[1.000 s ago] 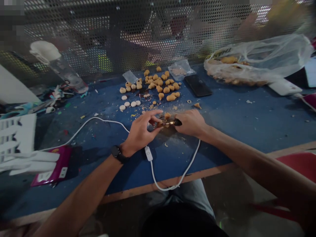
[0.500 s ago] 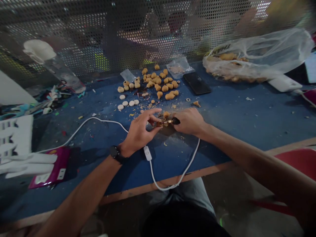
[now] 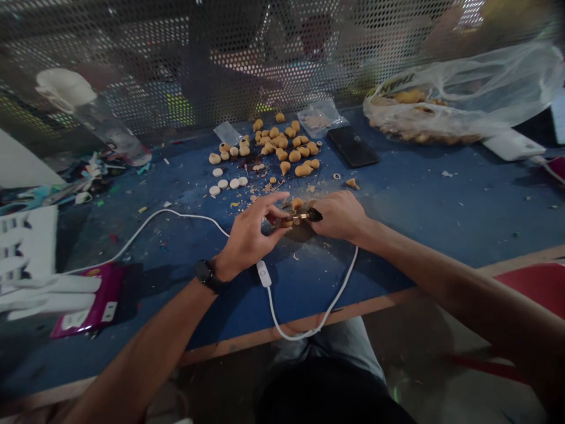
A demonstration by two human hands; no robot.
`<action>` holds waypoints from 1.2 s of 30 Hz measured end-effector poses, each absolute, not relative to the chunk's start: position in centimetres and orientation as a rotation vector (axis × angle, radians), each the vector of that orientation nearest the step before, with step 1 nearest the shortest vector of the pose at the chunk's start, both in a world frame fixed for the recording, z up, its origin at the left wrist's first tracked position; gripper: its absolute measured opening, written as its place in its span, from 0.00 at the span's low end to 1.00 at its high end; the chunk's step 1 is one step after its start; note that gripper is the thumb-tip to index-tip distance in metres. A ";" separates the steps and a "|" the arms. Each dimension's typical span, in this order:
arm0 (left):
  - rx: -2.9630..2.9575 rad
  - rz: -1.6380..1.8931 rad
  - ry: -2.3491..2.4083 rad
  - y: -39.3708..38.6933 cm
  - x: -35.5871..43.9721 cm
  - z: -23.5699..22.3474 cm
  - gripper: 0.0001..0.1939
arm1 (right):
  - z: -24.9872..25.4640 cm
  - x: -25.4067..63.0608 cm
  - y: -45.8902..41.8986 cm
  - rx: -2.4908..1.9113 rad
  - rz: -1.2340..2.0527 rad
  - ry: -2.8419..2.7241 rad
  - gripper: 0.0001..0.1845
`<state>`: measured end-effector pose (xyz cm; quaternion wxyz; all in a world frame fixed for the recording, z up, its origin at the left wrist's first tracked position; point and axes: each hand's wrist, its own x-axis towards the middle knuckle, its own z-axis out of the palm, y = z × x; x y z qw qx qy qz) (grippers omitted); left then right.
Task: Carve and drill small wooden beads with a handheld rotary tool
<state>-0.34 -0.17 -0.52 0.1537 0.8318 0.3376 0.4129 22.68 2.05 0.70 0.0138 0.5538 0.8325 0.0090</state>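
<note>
My right hand point(image 3: 339, 215) is shut around a black-handled small rotary tool point(image 3: 314, 216) with a brass tip, and a white cable point(image 3: 309, 334) leads to it. My left hand point(image 3: 249, 235) pinches a small tan piece point(image 3: 286, 223) against that tip, though the fingers hide most of it. Another tan lump point(image 3: 298, 204) sits just behind the tip. Beyond my hands lies a scattered group of tan carved beads point(image 3: 282, 147), with several white discs point(image 3: 225, 184) at its near left.
A black phone point(image 3: 353, 146) and a plastic bag of tan pieces point(image 3: 419, 112) lie at the back right, against a perforated metal screen point(image 3: 265, 59). White gloves point(image 3: 48, 291) and a magenta packet point(image 3: 88, 303) lie at the left. Shavings litter the blue tabletop point(image 3: 441, 206).
The whole scene has shifted slightly up and left as my head moved. My hands stay at the tool tip, with no clear change in grip.
</note>
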 end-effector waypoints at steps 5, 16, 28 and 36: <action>2.374 1.189 0.978 -0.2 -0.3 -0.6 0.32 | 0.7 22.7 2.0 1.723 0.034 2.594 0.19; 2.367 1.216 0.996 -0.1 -0.4 -0.5 0.33 | 0.4 22.9 2.0 1.677 0.065 2.617 0.18; 2.371 1.203 1.001 -0.1 -0.4 -0.6 0.31 | 0.7 22.9 1.9 1.628 0.062 2.614 0.18; 2.384 1.183 0.974 -0.3 -0.3 -0.5 0.34 | 0.5 22.9 2.1 1.658 0.086 2.619 0.21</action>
